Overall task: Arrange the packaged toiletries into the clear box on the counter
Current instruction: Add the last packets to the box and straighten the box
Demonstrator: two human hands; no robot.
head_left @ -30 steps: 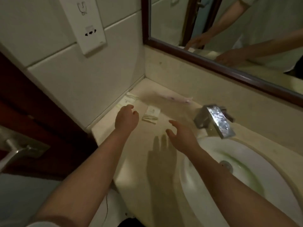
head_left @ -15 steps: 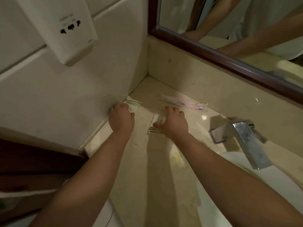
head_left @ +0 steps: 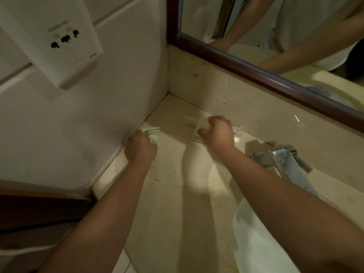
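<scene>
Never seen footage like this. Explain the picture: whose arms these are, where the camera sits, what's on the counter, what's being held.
No machine here: a person works bare-handed, and the camera sits on their head, looking down, so both arms come in from below. The left hand grips a striped packet against the wall. The right hand curls round a second packet, near a blurred clear wrapper on the beige counter. To the right are the faucet and sink; the mirror above reflects the person's arms. The clear box is not in view.
</scene>
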